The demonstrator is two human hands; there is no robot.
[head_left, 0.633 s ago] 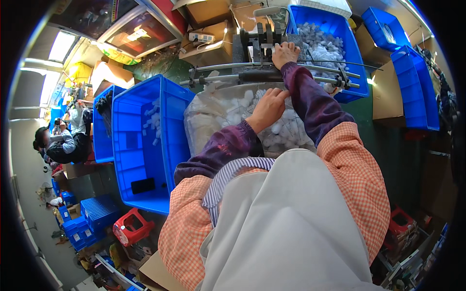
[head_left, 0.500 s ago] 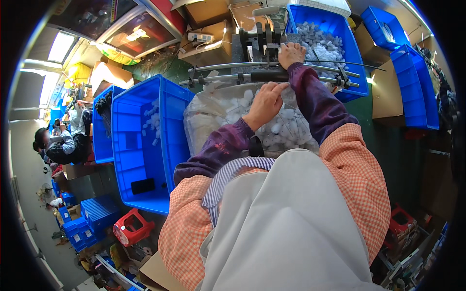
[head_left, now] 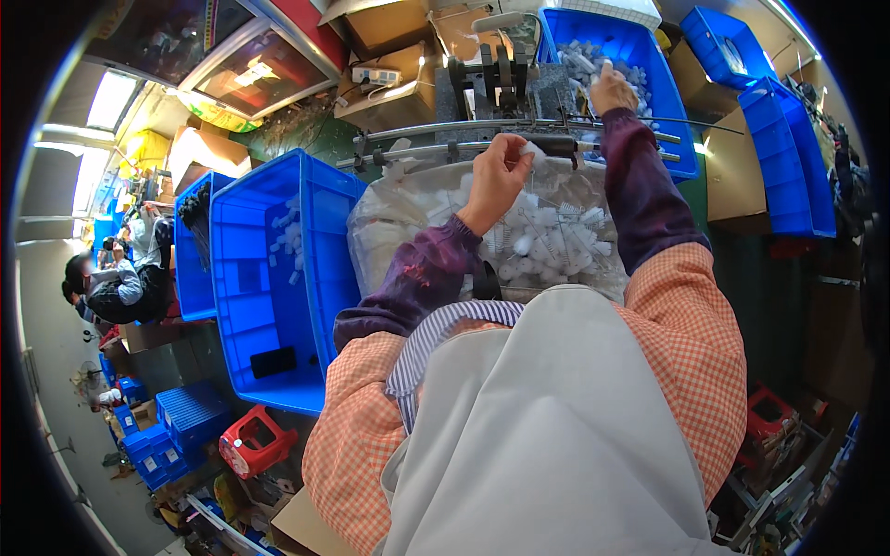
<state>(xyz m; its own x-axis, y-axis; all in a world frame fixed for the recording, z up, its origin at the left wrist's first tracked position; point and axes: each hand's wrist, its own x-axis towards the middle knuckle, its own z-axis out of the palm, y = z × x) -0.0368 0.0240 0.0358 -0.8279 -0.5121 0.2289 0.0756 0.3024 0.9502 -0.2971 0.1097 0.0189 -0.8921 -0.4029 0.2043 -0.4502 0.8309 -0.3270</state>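
Note:
My left hand (head_left: 497, 182) is raised over a clear plastic-lined heap, its thumb and fingers pinching a small white plastic piece (head_left: 532, 150). Beneath it lie many white pieces (head_left: 547, 246), some with thin ribbed or coiled stems. My right hand (head_left: 614, 91) reaches into the far blue bin (head_left: 681, 120), which is full of loose white pieces (head_left: 640, 79). Its fingers are closed at the near left of that bin, with a bit of white at the tips. Left of it stands a dark metal machine (head_left: 501, 83) with upright discs on a stone-like block.
Two metal rods (head_left: 417, 151) with a dark sleeve cross in front of the machine. On the left, a large blue bin (head_left: 320, 269) holds some white pieces and a black phone-like slab (head_left: 273, 360). A red stool (head_left: 255, 443) stands behind it. Another person (head_left: 130, 273) sits far left.
My right hand has left the machine and moved right into the far bin. My left hand has risen slightly left, and a white piece now shows between its fingertips.

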